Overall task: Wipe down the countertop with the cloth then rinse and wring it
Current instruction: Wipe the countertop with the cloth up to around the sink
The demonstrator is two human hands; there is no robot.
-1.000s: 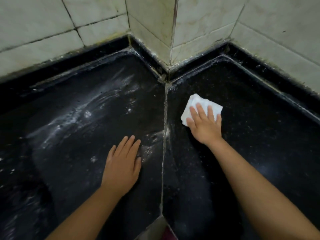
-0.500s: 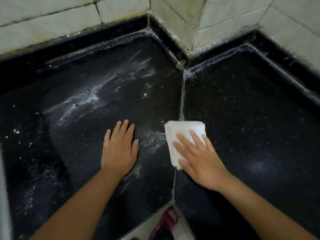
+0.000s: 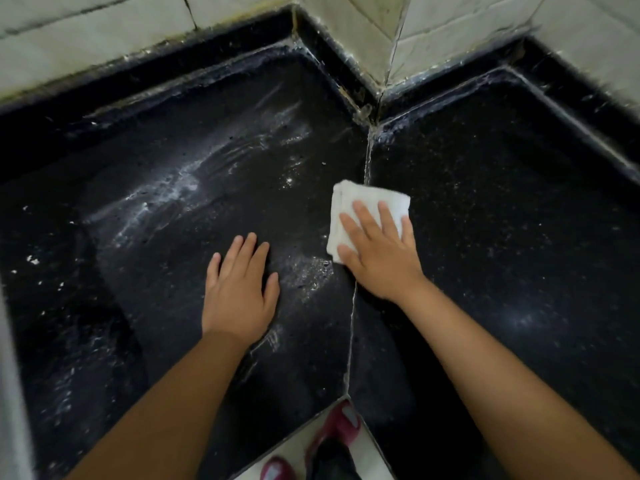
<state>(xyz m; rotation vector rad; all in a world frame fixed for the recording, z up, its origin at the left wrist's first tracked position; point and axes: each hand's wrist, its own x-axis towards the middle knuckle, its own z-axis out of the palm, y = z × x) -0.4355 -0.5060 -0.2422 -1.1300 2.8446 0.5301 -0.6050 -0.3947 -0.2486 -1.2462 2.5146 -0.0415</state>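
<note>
A folded white cloth [image 3: 360, 206] lies flat on the black speckled countertop [image 3: 502, 220], across the pale seam between its two slabs. My right hand [image 3: 379, 251] presses down on the cloth with straight, spread fingers and covers its near half. My left hand [image 3: 239, 292] rests flat on the left slab, fingers together, a little to the left of the cloth and apart from it. White powdery smears streak the left slab beyond my left hand.
Pale tiled walls [image 3: 104, 39] meet in a protruding corner [image 3: 391, 36] at the back, above a raised black rim. The counter's inner front corner sits near the bottom, with floor and pink footwear [image 3: 337, 427] below it.
My right hand slid the cloth from the right slab back toward me and left onto the seam, then slightly forward and to the right. My left hand stayed flat in place.
</note>
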